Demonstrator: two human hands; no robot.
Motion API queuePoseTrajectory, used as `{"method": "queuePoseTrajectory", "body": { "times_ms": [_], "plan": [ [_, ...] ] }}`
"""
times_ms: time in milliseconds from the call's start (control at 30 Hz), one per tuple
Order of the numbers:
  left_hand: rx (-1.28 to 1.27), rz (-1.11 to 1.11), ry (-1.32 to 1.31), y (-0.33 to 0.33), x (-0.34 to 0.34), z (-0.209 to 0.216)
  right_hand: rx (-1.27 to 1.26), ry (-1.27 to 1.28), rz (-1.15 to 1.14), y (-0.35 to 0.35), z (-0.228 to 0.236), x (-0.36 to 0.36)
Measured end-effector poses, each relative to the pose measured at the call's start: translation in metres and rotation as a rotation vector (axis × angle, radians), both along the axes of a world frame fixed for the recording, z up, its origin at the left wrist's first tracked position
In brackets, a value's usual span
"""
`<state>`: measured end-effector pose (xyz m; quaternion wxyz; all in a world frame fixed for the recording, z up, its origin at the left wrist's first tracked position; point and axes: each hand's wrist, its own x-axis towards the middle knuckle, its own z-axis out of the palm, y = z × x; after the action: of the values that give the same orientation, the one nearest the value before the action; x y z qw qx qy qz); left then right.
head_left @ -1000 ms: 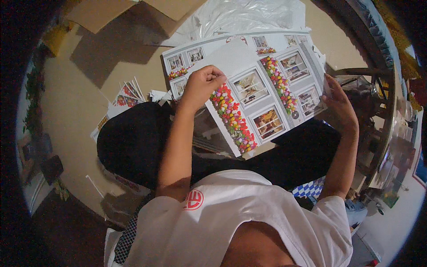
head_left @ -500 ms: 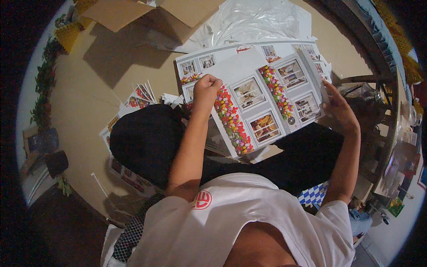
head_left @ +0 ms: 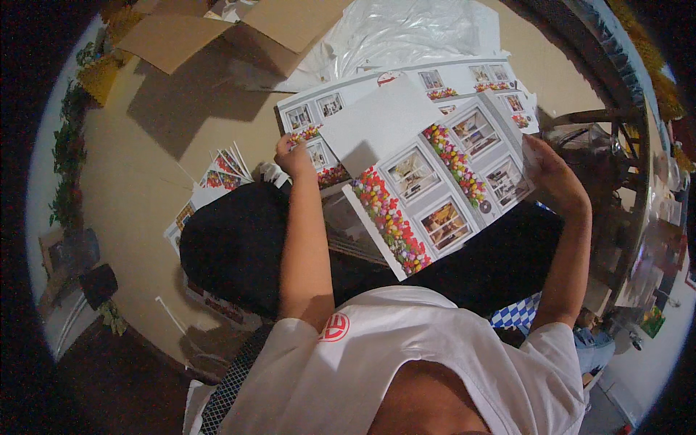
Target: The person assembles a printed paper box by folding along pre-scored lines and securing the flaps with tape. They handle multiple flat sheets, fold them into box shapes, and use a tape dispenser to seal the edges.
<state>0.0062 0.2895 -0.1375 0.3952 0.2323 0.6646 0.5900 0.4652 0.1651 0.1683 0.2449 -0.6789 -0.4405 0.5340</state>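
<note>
Head camera looks down on a person in a white shirt (head_left: 406, 362) sitting on a tan floor (head_left: 145, 167) with dark trousers (head_left: 239, 246) on. Over the lap is a big printed card sheet (head_left: 442, 196) with little windows and rows of bright flowers on it. The right hand (head_left: 554, 174) grips the right edge of this sheet and holds it up a bit tilted. The left hand (head_left: 293, 156) is closed on the edge of another printed sheet (head_left: 312, 119) that lies just behind the first one; I think the fingers pinch it, but it is hard to see. Small picture cards (head_left: 221, 170) lie on the floor beside the left knee. Farther away sit clear plastic wrap (head_left: 406, 32) and a brown cardboard box (head_left: 239, 29).
</note>
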Motion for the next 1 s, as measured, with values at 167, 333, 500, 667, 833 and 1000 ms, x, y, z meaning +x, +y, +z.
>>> {"method": "queuePoseTrajectory", "body": {
  "times_ms": [167, 333, 500, 667, 833, 1000],
  "plan": [
    [-0.491, -0.192, -0.038, -0.006, 0.037, -0.067, -0.019, 0.087, -0.028, 0.013, -0.003, 0.01],
    [-0.691, -0.341, -0.387, -0.039, 0.054, -0.13, -0.071, 0.116, -0.059, 0.013, 0.003, 0.011],
    [-0.537, -0.352, -0.413, -0.048, 0.064, -0.071, -0.076, 0.041, -0.032, 0.007, 0.002, 0.008],
    [-0.197, -0.359, -0.504, -0.031, 0.073, 0.018, 0.049, 0.077, -0.092, 0.0, -0.006, 0.011],
    [0.334, -0.475, -0.791, -0.004, 0.058, 0.053, 0.24, 0.238, -0.317, -0.01, 0.011, -0.027],
    [0.281, -0.403, -0.334, 0.017, 0.031, 0.143, 0.277, 0.209, -0.346, 0.006, 0.013, -0.029]
  ]
}}
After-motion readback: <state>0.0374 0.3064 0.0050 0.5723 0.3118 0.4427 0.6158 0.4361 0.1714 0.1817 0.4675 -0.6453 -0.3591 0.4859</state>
